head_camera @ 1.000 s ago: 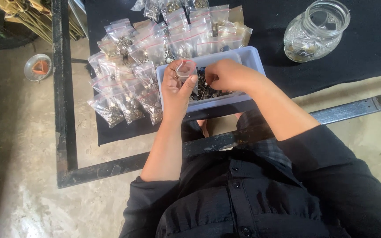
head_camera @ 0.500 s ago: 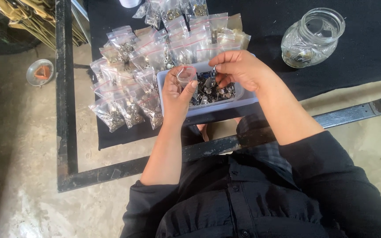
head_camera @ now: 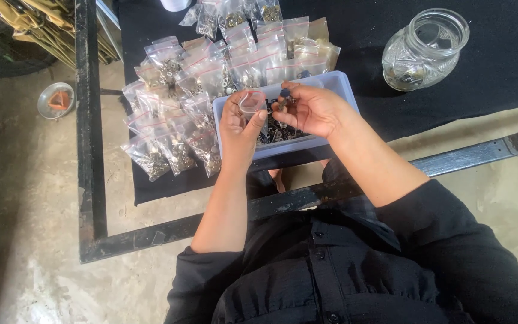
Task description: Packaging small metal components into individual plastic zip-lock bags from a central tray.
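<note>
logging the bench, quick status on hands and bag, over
Left hand holds small clear bag open over blue tray. Right hand pinches small metal pieces at its mouth. Nothing in the way.

From my feed I see a bare concrete floor [head_camera: 25, 240], grey and stained, in soft daylight. A black metal frame [head_camera: 85, 150] runs from twelve down to seven o'clock, then across toward three. A black cloth [head_camera: 499, 72] covers the surface at one o'clock. A small round dish [head_camera: 56, 100] sits at ten o'clock.
</note>
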